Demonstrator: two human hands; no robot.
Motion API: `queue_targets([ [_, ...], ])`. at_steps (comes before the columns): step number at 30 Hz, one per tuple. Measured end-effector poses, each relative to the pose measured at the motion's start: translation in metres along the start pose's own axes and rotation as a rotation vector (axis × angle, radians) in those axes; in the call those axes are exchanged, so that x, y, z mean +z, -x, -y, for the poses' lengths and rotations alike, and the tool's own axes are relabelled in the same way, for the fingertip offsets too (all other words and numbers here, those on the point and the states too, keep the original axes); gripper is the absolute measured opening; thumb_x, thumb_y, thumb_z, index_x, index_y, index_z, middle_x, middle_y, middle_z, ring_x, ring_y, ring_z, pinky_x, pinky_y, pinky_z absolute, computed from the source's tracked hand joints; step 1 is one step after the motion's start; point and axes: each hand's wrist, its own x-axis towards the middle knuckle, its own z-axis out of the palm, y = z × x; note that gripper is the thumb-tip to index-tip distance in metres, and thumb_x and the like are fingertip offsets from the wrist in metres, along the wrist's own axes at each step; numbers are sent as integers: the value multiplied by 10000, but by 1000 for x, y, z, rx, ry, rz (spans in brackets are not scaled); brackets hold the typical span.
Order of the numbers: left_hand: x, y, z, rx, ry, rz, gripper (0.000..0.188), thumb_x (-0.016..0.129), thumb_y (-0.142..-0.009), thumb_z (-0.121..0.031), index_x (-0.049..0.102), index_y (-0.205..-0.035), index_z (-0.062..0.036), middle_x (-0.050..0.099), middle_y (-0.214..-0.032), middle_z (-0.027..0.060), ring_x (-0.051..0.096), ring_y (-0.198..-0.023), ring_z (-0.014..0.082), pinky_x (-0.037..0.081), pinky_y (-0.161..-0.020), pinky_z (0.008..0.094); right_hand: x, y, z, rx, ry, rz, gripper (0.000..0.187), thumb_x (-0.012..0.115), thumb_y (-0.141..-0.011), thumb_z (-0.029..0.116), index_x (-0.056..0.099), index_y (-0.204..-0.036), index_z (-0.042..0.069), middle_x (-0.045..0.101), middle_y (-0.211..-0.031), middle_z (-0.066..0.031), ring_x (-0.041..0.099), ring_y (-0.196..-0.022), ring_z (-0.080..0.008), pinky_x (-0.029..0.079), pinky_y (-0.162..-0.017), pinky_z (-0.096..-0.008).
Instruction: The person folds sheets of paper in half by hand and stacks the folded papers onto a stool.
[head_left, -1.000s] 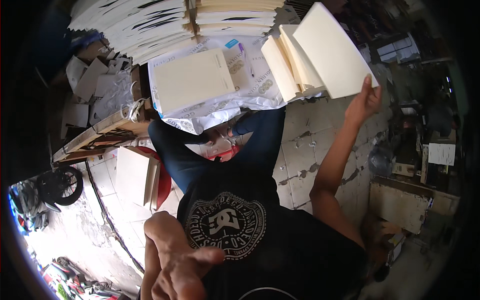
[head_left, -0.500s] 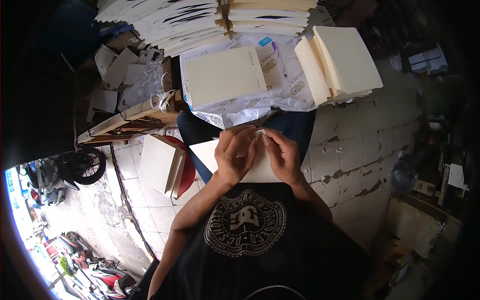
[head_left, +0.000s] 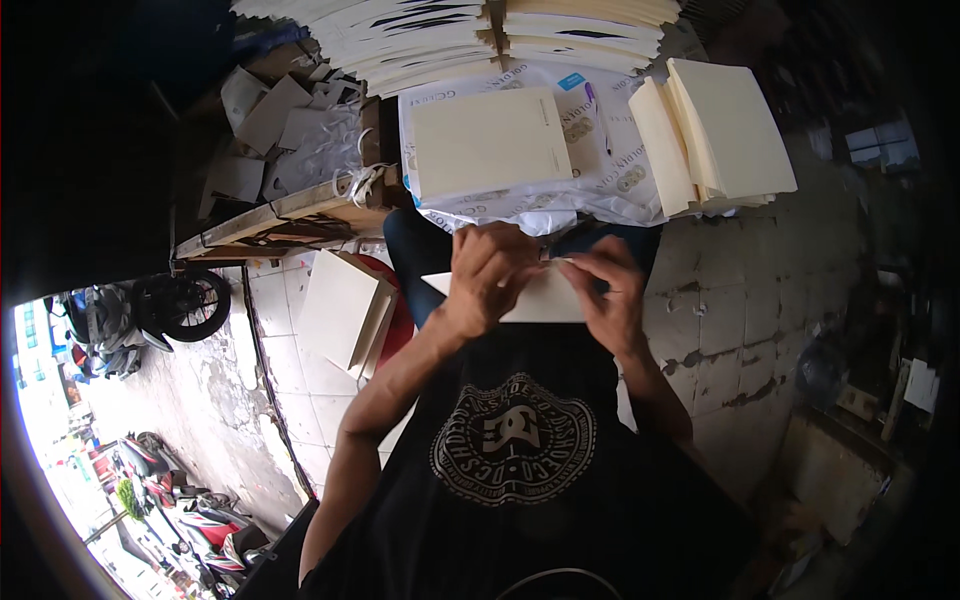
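paper (head_left: 545, 303), cream-coloured, shows over the lap (head_left: 418, 248) near the view's centre. the left hand (head_left: 490, 272) curls at its eleven o'clock, the right hand (head_left: 607, 290) at its two, fingers bent, tips almost meeting; whether either pinches it, i cannot tell. a cream stack (head_left: 735, 130) sits at two o'clock.

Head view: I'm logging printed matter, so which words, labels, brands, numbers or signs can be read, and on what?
Wording is described, not copied.
Black shirt: pale lettering ringing a round emblem; large letters readable, small ones blurred.
White wrapping: repeated capitals, readable in places, beside round coin-like emblems.
Blue label: marks too small to read.
Cream paper on the wrapping: tiny print near its right edge, unreadable.
Pale paper over the lap: none visible.
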Motion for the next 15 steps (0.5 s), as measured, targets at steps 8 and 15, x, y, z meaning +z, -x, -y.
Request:
queue_targets([
  [8,-154,26,244,-417,-942,-188,135,736,-832,-113,651,-933,-83,655,-994,83,613,-939,312,438,-809,439,-158,14,13,88,-229,-236,266,699,-912,125,670,-1113,-46,695,-935,-138,642,-830,-160,502,-788,-318],
  [15,-93,29,198,-614,-428,-294,315,721,-896,-280,692,-1030,4,687,-902,119,653,-858,230,494,-794,380,-123,-7,-27,173,-546,-536,473,612,-963,36,440,-1400,-21,634,-1250,-167,604,-1132,-185,448,-1029,-347],
])
